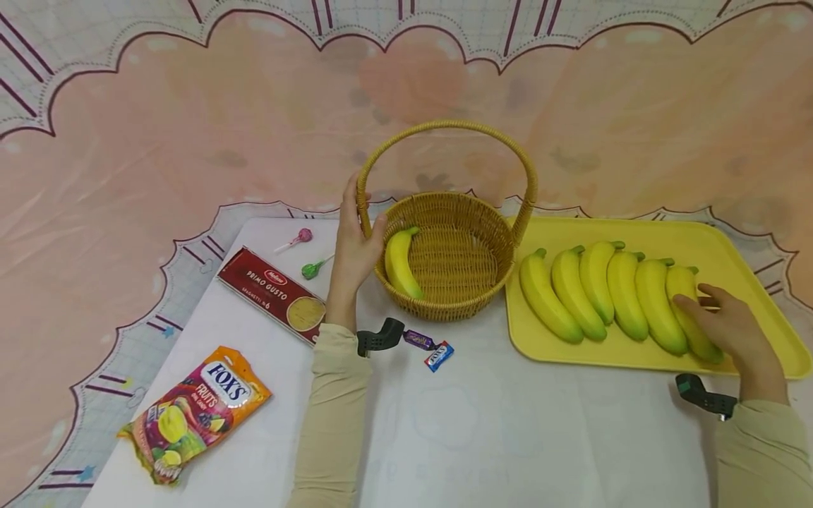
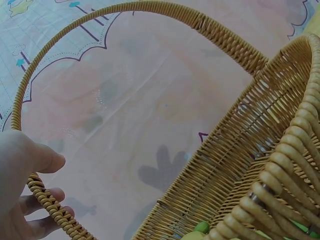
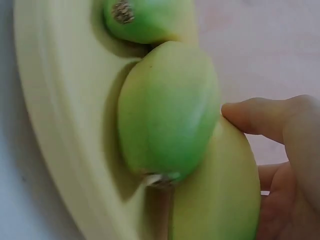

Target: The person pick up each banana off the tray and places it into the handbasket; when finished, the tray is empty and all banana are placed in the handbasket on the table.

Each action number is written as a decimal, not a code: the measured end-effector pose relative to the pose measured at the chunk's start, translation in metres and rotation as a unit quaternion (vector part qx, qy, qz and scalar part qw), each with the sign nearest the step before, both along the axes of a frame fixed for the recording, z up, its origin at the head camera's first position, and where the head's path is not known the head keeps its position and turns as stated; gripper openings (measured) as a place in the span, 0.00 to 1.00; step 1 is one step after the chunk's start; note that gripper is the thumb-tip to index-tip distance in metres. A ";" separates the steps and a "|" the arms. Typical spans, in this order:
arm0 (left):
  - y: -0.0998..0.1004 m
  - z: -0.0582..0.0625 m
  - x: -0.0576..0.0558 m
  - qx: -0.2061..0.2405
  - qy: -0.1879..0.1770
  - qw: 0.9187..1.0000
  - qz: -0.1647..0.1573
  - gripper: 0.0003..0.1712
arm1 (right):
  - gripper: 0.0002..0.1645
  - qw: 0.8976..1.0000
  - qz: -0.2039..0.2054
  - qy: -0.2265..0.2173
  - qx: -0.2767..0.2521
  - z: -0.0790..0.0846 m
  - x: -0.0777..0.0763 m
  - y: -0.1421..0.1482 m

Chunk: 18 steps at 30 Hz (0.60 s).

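A brown wicker basket [image 1: 457, 310] with a tall arched handle [image 1: 444, 125] stands mid-table, and one yellow banana [image 1: 399, 262] lies inside it on the left. My left hand [image 1: 357, 247] grips the left foot of that handle; in the left wrist view the thumb [image 2: 50, 159] is on one side and the fingers are behind. On the yellow tray [image 1: 730, 247] several bananas lie in a row. My right hand [image 1: 730, 324] is at the rightmost banana [image 1: 689, 317], thumb on its left side and fingers on its right. The right wrist view shows the thumb tip against this banana [image 3: 220, 190].
Left of the basket lie a red spaghetti box [image 1: 269, 291], a pink lollipop [image 1: 305, 235] and a green lollipop [image 1: 311, 270]. A Fox's candy bag [image 1: 197, 413] is at the front left. Two small wrapped candies, one purple [image 1: 417, 339] and one blue-red [image 1: 439, 356], lie before the basket.
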<state>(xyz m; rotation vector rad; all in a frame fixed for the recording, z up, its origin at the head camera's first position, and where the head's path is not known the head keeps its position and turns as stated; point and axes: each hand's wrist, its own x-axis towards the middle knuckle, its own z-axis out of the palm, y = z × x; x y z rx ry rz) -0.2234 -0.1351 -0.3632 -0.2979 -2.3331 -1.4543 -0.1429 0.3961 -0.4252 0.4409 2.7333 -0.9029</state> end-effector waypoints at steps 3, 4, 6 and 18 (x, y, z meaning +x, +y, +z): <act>0.001 -0.001 0.000 -0.002 0.001 1.000 -0.001 0.42 | 0.55 1.000 -0.015 0.006 -0.004 0.002 0.002 -0.001; 0.001 -0.001 0.000 -0.003 0.002 1.000 -0.001 0.42 | 0.54 1.000 -0.018 0.008 -0.006 0.003 0.002 -0.002; 0.001 -0.002 -0.001 -0.005 0.003 1.000 -0.002 0.42 | 0.54 1.000 -0.019 0.021 -0.010 0.005 0.003 -0.006; 0.002 -0.002 -0.001 0.000 0.007 1.000 0.000 0.43 | 0.47 0.993 0.057 0.104 -0.026 0.024 -0.001 -0.042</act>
